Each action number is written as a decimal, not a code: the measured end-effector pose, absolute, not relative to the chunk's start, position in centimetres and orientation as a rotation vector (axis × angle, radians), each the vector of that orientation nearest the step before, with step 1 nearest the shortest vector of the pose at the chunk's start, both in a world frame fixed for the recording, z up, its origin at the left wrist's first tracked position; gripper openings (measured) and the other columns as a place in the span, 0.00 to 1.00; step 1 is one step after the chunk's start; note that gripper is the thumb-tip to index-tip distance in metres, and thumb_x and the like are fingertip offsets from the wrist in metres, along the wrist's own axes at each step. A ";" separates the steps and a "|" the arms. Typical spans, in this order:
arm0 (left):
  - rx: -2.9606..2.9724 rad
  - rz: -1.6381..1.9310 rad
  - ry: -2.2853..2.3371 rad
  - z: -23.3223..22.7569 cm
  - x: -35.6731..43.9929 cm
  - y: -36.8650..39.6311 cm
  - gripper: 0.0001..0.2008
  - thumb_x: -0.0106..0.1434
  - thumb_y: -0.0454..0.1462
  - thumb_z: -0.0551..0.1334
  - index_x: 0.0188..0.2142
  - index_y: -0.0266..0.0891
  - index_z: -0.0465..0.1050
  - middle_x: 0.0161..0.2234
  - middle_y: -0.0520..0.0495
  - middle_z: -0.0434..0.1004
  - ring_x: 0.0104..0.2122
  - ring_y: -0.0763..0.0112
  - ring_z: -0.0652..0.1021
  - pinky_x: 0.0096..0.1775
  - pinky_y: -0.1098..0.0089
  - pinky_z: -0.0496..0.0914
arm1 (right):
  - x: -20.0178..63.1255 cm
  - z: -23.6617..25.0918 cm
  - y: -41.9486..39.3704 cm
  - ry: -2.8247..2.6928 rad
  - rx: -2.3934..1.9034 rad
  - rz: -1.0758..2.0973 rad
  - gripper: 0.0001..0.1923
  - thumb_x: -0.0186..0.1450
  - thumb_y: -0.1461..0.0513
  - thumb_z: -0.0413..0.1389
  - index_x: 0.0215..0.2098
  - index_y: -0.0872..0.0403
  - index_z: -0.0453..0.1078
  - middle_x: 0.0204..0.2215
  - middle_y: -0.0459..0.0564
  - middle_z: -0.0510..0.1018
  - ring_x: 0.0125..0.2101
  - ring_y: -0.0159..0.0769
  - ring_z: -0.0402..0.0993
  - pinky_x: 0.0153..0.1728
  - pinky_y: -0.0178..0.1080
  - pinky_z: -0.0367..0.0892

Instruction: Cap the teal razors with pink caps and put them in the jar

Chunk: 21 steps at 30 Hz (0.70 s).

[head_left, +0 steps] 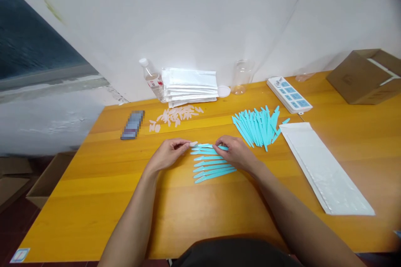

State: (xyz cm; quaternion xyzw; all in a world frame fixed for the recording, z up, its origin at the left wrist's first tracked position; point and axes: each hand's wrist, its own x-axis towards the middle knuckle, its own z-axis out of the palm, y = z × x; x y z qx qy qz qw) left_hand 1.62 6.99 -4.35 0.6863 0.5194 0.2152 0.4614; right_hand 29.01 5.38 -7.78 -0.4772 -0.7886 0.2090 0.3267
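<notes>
Head view: left fingers point(183, 145) pinch clear cap point(193, 144); right fingers point(221, 147) grip teal knife point(208, 147).

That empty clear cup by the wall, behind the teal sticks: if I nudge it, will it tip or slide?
The clear cup looks thin-walled and empty, so it is probably very light and would slide or tip at a slight push. It stands upright and taller than wide, so it likely topples easily. Its round wall suggests it would roll toward the power strip.
</notes>
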 end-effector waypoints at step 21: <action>1.821 0.819 1.502 -8.1 2.2 7.1 0.20 0.65 0.49 0.61 0.47 0.37 0.80 0.41 0.42 0.82 0.37 0.65 0.79 0.41 0.67 0.72 | 29.0 -8.0 8.0 -2.031 -1.353 0.631 0.09 0.67 0.57 0.57 0.35 0.51 0.77 0.33 0.48 0.83 0.33 0.36 0.77 0.35 0.36 0.67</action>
